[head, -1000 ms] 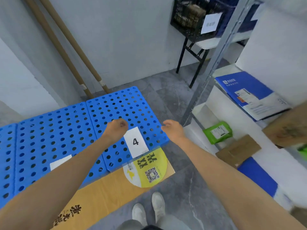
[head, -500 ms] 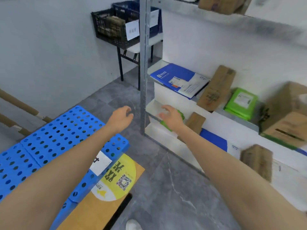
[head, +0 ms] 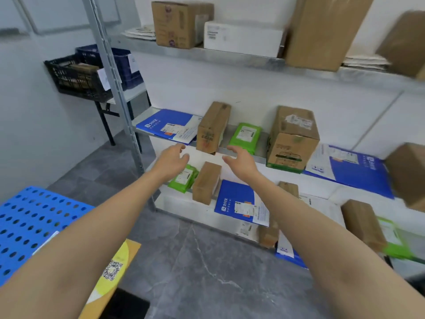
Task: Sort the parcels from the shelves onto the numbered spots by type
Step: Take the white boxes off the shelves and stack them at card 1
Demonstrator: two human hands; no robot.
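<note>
Empty, fingers spread, apart: left hand (head: 171, 162), right hand (head: 241, 162). Narrow brown box (head: 212, 127) at 12 o'clock, upright at shelf (head: 227, 137) lip. Risk of toppling through one-sided contact, or bumping green pouch (head: 246, 134) at 3 o'clock.

A single head-worn wide-angle view looks forward and down, close to the shelves (head: 230, 58), over both outstretched forearms.

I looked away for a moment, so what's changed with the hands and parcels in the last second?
Both hands swung right, from over the blue mat to the shelves. The left hand and right hand now hover open, flanking a brown box on the middle shelf. Nothing was grasped or released; the parcels stayed put.
</note>
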